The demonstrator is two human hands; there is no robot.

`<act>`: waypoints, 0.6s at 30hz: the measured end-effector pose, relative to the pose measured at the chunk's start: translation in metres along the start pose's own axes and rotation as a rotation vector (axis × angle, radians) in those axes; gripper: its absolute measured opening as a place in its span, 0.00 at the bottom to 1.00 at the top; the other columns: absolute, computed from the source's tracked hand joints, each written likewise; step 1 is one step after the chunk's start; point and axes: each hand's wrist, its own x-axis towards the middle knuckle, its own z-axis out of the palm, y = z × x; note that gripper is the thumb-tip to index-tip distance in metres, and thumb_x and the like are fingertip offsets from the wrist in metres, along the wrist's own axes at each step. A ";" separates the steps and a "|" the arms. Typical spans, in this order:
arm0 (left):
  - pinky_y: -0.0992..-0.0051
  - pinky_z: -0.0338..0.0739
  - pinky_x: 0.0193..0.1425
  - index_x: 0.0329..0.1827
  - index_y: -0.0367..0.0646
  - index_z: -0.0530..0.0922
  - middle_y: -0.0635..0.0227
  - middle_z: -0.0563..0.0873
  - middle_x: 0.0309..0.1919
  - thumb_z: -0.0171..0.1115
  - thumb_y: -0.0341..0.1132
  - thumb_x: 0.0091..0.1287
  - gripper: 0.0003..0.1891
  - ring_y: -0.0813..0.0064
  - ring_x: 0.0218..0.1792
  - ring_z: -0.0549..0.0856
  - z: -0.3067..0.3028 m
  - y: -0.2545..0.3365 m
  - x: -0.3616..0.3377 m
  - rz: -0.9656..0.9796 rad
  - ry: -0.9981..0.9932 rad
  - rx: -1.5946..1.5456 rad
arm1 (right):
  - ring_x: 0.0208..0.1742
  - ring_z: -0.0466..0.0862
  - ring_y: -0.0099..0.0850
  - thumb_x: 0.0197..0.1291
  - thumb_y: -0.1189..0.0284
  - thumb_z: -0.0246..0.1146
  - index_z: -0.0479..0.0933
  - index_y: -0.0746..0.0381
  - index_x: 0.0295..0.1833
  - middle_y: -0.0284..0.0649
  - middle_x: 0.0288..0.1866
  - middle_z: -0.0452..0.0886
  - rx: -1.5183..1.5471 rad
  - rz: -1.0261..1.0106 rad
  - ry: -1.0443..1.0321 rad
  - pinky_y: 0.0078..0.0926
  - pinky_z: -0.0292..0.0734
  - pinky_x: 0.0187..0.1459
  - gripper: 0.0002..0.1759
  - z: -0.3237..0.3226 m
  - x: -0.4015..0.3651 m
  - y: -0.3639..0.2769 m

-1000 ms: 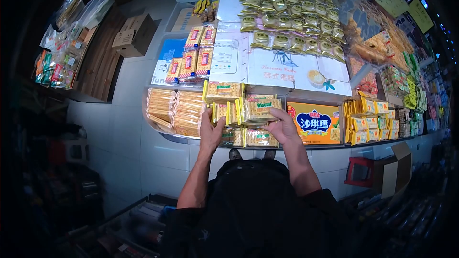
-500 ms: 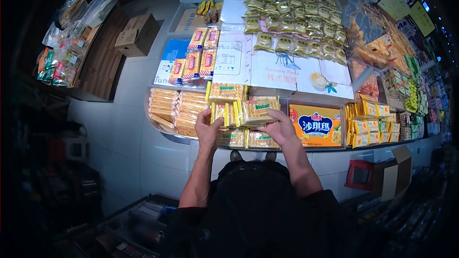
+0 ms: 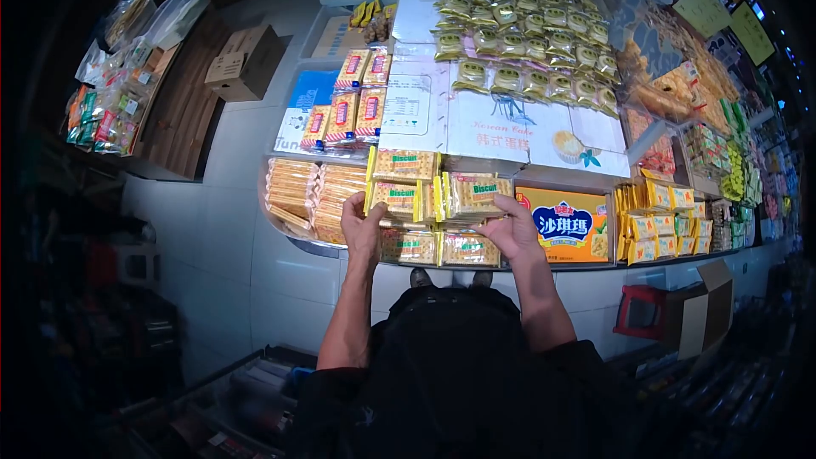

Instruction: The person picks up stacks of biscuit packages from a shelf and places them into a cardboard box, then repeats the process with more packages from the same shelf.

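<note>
My right hand (image 3: 514,228) grips a yellow-edged biscuit pack (image 3: 478,195) at its right end, with the thumb on top; another pack seems to lie beneath it. Closed on the left end of a second biscuit pack (image 3: 398,200) is my left hand (image 3: 363,228), its thumb over the near edge. These two packs lie almost side by side. Behind them sits a matching pack (image 3: 405,163), and nearer my body are two more, one at the left (image 3: 410,246) and one at the right (image 3: 469,248). My palms hide parts of the compartment.
Long wrapped crackers (image 3: 293,191) fill the compartment to the left. An orange printed box (image 3: 563,225) and yellow snack packs (image 3: 663,221) are on the right. Beyond lie a white carton top (image 3: 510,132) and rows of wrapped cakes (image 3: 531,38). A red stool (image 3: 639,310) stands at right.
My right hand has moved right with its biscuit pack, away from the left one. My left hand has shifted slightly left, and the label of its pack now shows.
</note>
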 end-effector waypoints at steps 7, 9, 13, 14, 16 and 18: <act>0.76 0.74 0.49 0.58 0.33 0.67 0.61 0.79 0.46 0.65 0.28 0.59 0.25 0.75 0.44 0.79 0.003 -0.001 -0.004 -0.071 -0.054 -0.016 | 0.67 0.67 0.47 0.54 0.76 0.60 0.62 0.66 0.65 0.51 0.64 0.68 -0.011 -0.017 0.021 0.59 0.57 0.67 0.30 0.005 -0.002 0.001; 0.76 0.75 0.49 0.59 0.33 0.66 0.60 0.78 0.48 0.65 0.28 0.59 0.26 0.75 0.45 0.78 0.003 0.001 -0.005 -0.066 -0.075 -0.038 | 0.67 0.67 0.48 0.54 0.75 0.60 0.61 0.66 0.65 0.51 0.64 0.68 -0.014 -0.029 0.017 0.59 0.57 0.67 0.31 -0.001 0.000 -0.003; 0.73 0.71 0.57 0.65 0.31 0.61 0.53 0.73 0.57 0.65 0.29 0.60 0.31 0.70 0.55 0.76 0.003 0.009 -0.010 -0.081 -0.082 -0.044 | 0.67 0.67 0.47 0.56 0.75 0.59 0.61 0.68 0.65 0.52 0.64 0.68 -0.013 -0.152 0.060 0.58 0.57 0.67 0.30 -0.017 -0.009 -0.034; 0.73 0.71 0.57 0.65 0.31 0.61 0.53 0.73 0.57 0.65 0.29 0.60 0.31 0.70 0.55 0.76 0.001 0.007 -0.008 -0.087 -0.092 -0.044 | 0.66 0.67 0.47 0.56 0.75 0.59 0.61 0.68 0.64 0.52 0.63 0.68 -0.028 -0.206 0.050 0.58 0.58 0.67 0.30 -0.018 -0.013 -0.042; 0.70 0.64 0.66 0.68 0.31 0.58 0.48 0.66 0.64 0.65 0.29 0.60 0.35 0.63 0.64 0.68 0.000 0.010 -0.005 -0.012 -0.052 0.032 | 0.64 0.71 0.44 0.57 0.75 0.59 0.63 0.69 0.62 0.51 0.61 0.71 -0.068 -0.226 0.041 0.55 0.62 0.66 0.27 -0.021 -0.019 -0.050; 0.68 0.59 0.70 0.70 0.31 0.55 0.47 0.60 0.69 0.64 0.31 0.61 0.36 0.60 0.69 0.63 -0.002 0.014 0.003 -0.004 -0.091 0.084 | 0.61 0.74 0.42 0.56 0.75 0.60 0.65 0.69 0.59 0.49 0.57 0.74 -0.229 -0.316 0.126 0.52 0.66 0.63 0.25 -0.026 -0.019 -0.051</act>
